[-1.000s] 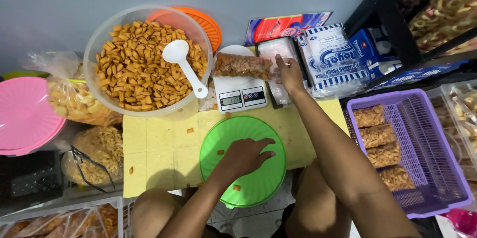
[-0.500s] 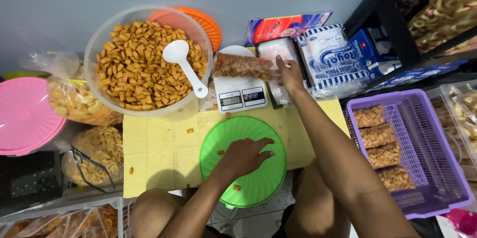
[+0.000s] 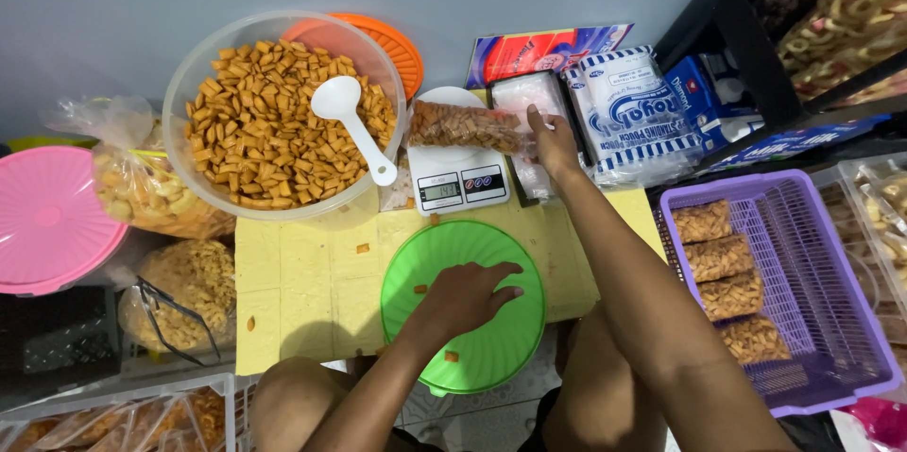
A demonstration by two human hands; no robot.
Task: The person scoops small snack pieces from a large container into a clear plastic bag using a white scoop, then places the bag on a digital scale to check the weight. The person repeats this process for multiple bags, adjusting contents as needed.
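Observation:
My left hand (image 3: 465, 296) rests palm down on a green round lid (image 3: 491, 348) that lies on the yellow board, with a few snack crumbs on it. My right hand (image 3: 551, 137) reaches to the far side and holds the end of a clear bag of orange snacks (image 3: 463, 126) lying on a small white digital scale (image 3: 458, 186). A large clear bowl (image 3: 274, 121) full of orange square snacks stands left of the scale, with a white scoop (image 3: 354, 121) lying in it.
A purple basket (image 3: 812, 310) at the right holds several filled snack bags. Packs of white pouches (image 3: 628, 112) lie behind my right hand. A pink lid (image 3: 47, 216) and bags of snacks (image 3: 184, 296) sit at the left. An orange lid (image 3: 397, 46) is behind the bowl.

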